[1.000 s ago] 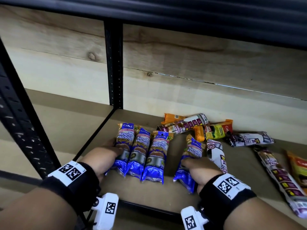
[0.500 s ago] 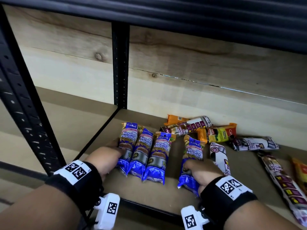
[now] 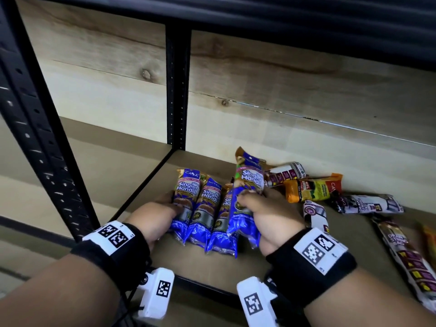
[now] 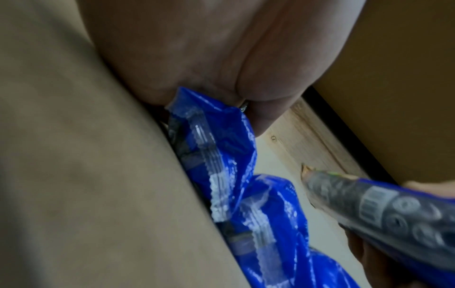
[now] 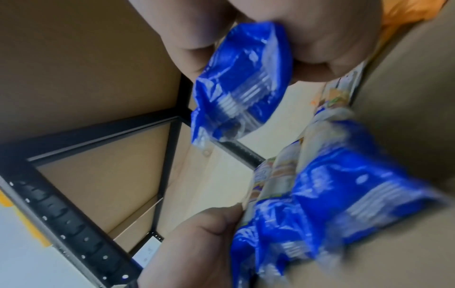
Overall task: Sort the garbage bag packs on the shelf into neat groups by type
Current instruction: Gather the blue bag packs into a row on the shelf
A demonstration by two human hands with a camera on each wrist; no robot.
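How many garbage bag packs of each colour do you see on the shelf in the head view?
Blue packs: 4, one held in the right hand
Orange packs: 2 in plain view
White packs: 4
Total: 10

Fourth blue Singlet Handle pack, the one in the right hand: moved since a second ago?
Yes. The right hand has lifted the fourth blue pack off the shelf board and swung it left: it now overlaps the row of three blue packs instead of lying apart.
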